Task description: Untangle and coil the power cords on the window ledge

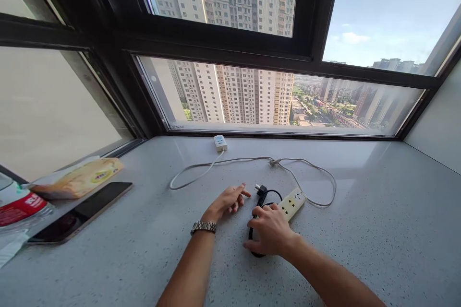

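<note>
Two hands at a black cord on a speckled sill.

The right hand (pixel 271 231) lies closed over the coiled black cord (pixel 266 197), beside the power strip (pixel 292 203); the cord's plug (pixel 260 188) pokes out just past the knuckles. The left hand (pixel 229 201) rests loosely open on the sill (pixel 360 230), index fingertip just short of the plug, holding nothing.

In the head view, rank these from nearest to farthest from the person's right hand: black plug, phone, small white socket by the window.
1. black plug: just ahead of the right hand.
2. small white socket: farther back, at the window.
3. phone: far left.
</note>
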{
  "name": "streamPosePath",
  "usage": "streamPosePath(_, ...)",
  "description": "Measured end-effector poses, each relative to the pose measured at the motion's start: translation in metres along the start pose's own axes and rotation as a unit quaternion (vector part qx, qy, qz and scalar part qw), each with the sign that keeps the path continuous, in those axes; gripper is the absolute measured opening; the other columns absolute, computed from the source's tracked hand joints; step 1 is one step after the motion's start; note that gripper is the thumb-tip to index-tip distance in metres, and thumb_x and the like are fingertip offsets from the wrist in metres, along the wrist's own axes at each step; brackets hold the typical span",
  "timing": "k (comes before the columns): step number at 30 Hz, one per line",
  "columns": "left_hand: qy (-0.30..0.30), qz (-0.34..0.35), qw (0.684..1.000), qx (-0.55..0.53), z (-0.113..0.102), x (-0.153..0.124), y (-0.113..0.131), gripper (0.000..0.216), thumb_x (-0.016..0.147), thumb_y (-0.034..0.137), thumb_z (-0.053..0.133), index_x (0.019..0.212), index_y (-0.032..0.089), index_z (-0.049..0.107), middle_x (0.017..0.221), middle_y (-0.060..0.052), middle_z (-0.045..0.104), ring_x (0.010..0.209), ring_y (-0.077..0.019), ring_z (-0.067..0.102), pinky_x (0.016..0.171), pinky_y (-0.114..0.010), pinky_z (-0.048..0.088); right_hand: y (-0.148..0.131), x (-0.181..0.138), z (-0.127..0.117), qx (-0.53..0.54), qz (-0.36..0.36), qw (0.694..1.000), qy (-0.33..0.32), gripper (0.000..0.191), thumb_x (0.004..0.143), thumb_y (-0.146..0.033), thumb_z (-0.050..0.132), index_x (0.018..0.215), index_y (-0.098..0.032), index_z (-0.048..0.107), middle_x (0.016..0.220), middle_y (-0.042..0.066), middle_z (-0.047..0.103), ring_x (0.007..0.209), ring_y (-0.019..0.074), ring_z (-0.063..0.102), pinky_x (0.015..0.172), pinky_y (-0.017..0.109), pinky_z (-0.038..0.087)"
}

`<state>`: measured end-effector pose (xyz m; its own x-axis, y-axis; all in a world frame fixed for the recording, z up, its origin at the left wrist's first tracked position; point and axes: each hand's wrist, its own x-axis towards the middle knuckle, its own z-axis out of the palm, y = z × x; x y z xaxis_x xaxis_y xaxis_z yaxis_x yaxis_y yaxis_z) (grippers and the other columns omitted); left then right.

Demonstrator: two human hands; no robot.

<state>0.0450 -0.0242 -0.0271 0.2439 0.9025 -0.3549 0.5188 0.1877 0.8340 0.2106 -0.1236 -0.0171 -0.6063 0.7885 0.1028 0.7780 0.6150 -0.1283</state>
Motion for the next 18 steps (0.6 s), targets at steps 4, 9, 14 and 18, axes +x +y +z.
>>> streamPosePath(4,0.041,-0.018,0.999,-0.014,0.0,0.007,-0.002,0.068,0.068,0.073,0.04,0.087,0.011,0.06,0.053,0.005,0.047,0.033,-0.0065,0.036,0.035,-0.02,0.022,-0.004,-0.029,0.004,0.005,-0.027,1.0,0.001,0.034,0.077,-0.052,0.056,0.088,-0.021,0.064,0.104,0.005,0.06,0.088,0.0218,0.055,0.078,0.038,0.04)
streamPosePath(9,0.05,-0.01,0.999,-0.011,0.004,0.004,0.001,0.055,0.07,0.064,0.045,0.083,0.013,0.058,0.052,0.006,0.046,0.034,-0.0051,0.035,0.035,-0.018,0.021,0.0,-0.092,0.012,0.031,0.003,0.999,-0.018,0.034,0.076,-0.053,0.059,0.091,-0.023,0.06,0.106,0.003,0.06,0.089,0.0221,0.053,0.078,0.038,0.04)
streamPosePath(14,0.044,0.004,0.999,-0.003,0.007,0.0,0.005,0.052,0.067,0.062,0.05,0.079,0.012,0.059,0.054,0.004,0.049,0.036,-0.0061,0.04,0.034,-0.019,0.022,0.024,-0.149,-0.001,0.047,0.019,0.997,-0.051,0.021,0.077,-0.043,0.06,0.09,-0.027,0.059,0.112,0.0,0.06,0.091,0.0216,0.054,0.081,0.039,0.041)
streamPosePath(18,0.055,0.007,0.998,-0.006,0.009,0.001,0.004,0.051,0.067,0.062,0.05,0.076,0.013,0.057,0.054,0.004,0.048,0.035,-0.0056,0.037,0.034,-0.019,0.022,0.056,-0.191,-0.025,0.042,0.004,0.998,-0.049,0.016,0.078,-0.026,0.058,0.092,-0.032,0.059,0.112,-0.002,0.062,0.093,0.0189,0.056,0.088,0.038,0.042)
